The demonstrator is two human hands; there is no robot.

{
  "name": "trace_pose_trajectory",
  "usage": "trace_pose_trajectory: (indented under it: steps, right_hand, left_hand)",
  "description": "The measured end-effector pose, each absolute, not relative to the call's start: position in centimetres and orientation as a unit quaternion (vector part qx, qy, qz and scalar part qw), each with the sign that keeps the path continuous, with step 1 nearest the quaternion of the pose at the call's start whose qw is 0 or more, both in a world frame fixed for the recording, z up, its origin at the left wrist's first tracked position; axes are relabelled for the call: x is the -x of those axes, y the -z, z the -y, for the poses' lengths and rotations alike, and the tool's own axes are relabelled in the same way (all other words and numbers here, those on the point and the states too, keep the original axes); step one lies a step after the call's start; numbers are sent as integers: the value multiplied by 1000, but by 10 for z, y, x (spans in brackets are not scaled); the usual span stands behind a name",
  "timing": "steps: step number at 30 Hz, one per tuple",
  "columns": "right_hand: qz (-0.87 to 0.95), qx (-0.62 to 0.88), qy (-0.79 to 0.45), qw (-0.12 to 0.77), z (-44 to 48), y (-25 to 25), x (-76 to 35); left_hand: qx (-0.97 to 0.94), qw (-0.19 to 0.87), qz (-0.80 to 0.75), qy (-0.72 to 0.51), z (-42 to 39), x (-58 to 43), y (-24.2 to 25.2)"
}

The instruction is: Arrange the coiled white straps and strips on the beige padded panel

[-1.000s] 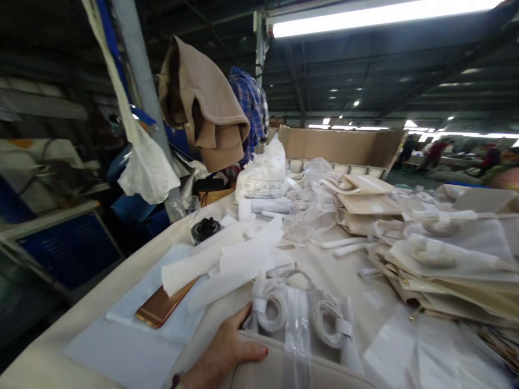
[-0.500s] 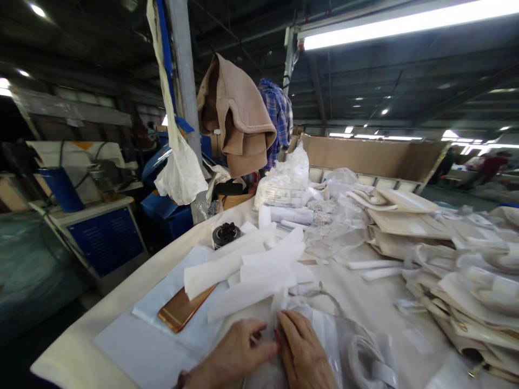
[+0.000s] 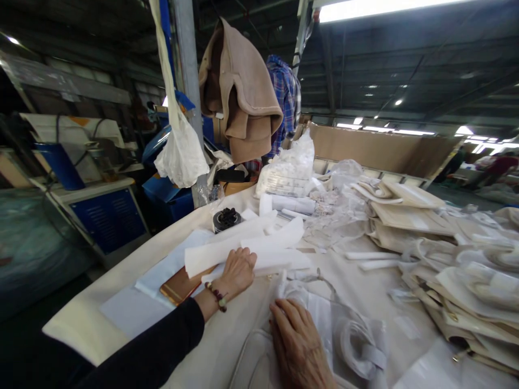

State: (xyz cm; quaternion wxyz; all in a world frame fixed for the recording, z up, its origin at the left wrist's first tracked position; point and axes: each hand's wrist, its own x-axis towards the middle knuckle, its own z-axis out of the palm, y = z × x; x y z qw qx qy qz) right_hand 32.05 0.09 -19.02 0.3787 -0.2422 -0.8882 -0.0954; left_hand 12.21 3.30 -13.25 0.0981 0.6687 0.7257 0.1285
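My left hand [image 3: 237, 272] is stretched forward over a loose pile of white sheets [image 3: 279, 237], its fingers curled down on the lowest white sheet [image 3: 275, 260]. The fingertips are hidden beneath the hand. My right hand [image 3: 298, 343] lies with its fingers extended on a pale beige bag [image 3: 255, 356] in front of me. Clear plastic covers part of the bag, and a coiled, wrapped strap [image 3: 359, 346] sits at its right. Left of my left hand, a gold phone [image 3: 178, 285] lies partly under the sheets.
Stacked beige bags [image 3: 466, 302] with plastic wrapping fill the table's right side. A dark round tape roll [image 3: 227, 219] stands behind the sheets. Farther back are a stuffed white plastic bag [image 3: 287, 170] and a post [image 3: 188, 97] with a brown garment [image 3: 243, 97] near it.
My left hand has left the place beside my right hand and moved forward and left onto the white sheets. My right hand stays on the bag. The view has tilted down slightly.
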Motion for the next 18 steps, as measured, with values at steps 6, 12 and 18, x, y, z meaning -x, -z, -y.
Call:
trace_pose_trajectory:
  steps: [6, 12, 18]
  right_hand:
    - [931, 163, 96, 313, 4, 179, -320]
    - [943, 141, 116, 278, 3, 178, -310]
    - [962, 150, 43, 225, -5, 181, -285]
  left_hand:
    - [-579, 246, -737, -245, 14, -80, 114]
    - [-405, 479, -636, -450, 67, -77, 123]
    - [-373, 550, -558, -497, 83, -83, 118]
